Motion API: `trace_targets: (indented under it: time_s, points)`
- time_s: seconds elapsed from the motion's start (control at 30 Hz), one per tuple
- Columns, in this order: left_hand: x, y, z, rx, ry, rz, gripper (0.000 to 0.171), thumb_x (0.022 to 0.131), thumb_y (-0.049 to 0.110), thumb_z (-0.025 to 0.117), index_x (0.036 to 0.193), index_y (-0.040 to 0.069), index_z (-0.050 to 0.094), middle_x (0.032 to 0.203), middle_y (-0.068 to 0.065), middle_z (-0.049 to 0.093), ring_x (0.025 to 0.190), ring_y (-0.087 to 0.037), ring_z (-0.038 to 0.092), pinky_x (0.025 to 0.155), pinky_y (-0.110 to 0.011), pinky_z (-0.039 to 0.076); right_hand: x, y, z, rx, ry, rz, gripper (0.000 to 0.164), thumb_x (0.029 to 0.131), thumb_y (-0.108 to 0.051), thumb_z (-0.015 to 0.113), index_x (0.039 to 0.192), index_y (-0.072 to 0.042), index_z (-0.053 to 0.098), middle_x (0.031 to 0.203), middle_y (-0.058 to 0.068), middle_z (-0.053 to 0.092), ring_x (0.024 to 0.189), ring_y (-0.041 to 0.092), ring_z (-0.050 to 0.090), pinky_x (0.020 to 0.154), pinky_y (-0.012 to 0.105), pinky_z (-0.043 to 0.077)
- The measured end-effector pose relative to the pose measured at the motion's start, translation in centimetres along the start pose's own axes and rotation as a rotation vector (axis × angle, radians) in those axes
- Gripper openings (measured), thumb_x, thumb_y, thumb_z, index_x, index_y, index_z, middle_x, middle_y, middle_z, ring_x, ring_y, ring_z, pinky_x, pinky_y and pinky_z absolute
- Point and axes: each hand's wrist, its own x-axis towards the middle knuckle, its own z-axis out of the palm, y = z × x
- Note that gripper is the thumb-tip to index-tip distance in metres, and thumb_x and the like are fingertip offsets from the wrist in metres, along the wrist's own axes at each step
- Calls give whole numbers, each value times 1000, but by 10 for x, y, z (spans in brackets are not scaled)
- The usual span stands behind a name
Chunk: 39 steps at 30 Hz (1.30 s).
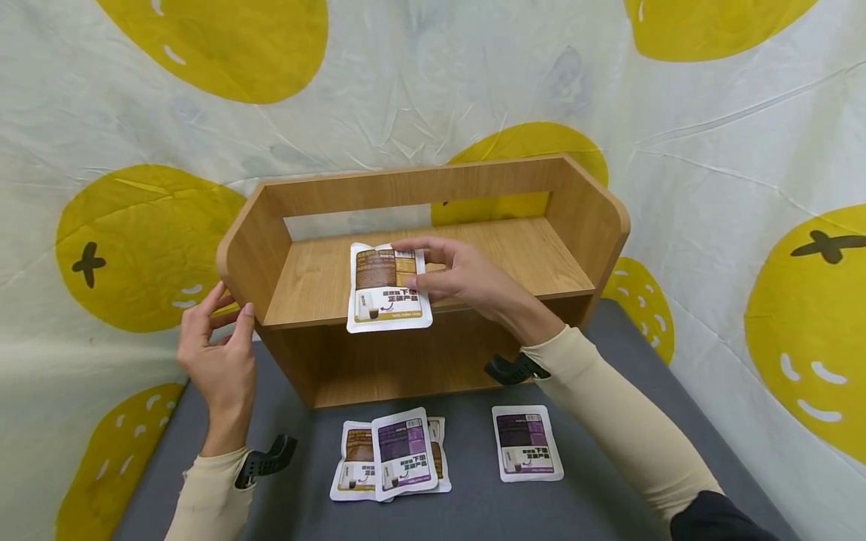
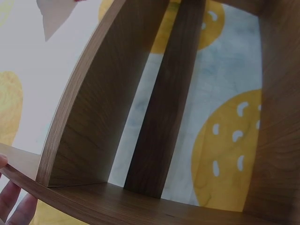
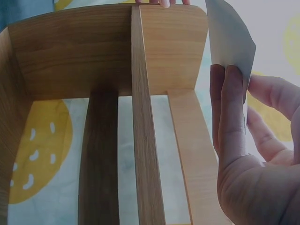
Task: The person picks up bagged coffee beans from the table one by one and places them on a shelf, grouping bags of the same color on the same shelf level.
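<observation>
My right hand (image 1: 463,274) pinches a white-edged pouch with a brown and yellow label (image 1: 391,289) by its right side. It holds the pouch upright in front of the upper board of a wooden shelf (image 1: 433,171). The right wrist view shows the plain back of the pouch (image 3: 229,40) between fingers and thumb. My left hand (image 1: 219,361) grips the shelf's left side panel near its front edge, the thumb at the edge and the fingers along the outside. In the left wrist view only fingertips (image 2: 22,211) show at the panel.
On the grey table (image 1: 467,515), a purple-labelled pouch (image 1: 406,454) overlaps brown-labelled pouches (image 1: 355,458) before the shelf. Another purple-labelled pouch (image 1: 528,443) lies apart to the right. A cloth wall with yellow fruit prints (image 1: 406,75) hangs behind.
</observation>
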Motion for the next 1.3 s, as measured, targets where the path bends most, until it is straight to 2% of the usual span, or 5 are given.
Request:
trace_targets:
  time_s: [0.33,0.5,0.67,1.0,1.3]
  points:
    - [1,0,1,1,16,-31,43,89,11,78,129,25,72,113,-15,67,88,-4,66,68,-10,52,29,-4,4,23,1,3,53,95,-7,71,145,-14,57,138,16,56,102,33,69,85,43,61]
    - [2,-1,2,9,23,-36,44,88,10,79,129,25,72,114,-14,68,87,-3,65,68,-9,51,41,-8,7,-8,12,14,52,94,-8,72,144,-15,58,137,14,56,105,32,68,86,43,61]
    - [1,-1,0,14,15,-12,43,90,13,78,130,27,71,113,-15,67,87,-4,65,68,-10,52,53,-10,9,-21,-14,37,51,94,-8,72,143,-18,59,136,12,55,108,31,66,88,43,60]
    - [-1,3,0,-16,9,-36,43,89,11,79,129,26,72,113,-10,68,88,-4,66,68,-10,52,74,-10,9,71,-89,89,56,92,0,71,144,-15,56,132,17,60,107,29,66,92,42,58]
    - [0,3,2,-3,1,-18,43,90,14,78,130,27,71,114,-12,68,88,-5,65,68,-11,52,89,-12,7,60,-97,141,59,90,8,70,143,-13,57,132,16,60,107,26,65,93,40,57]
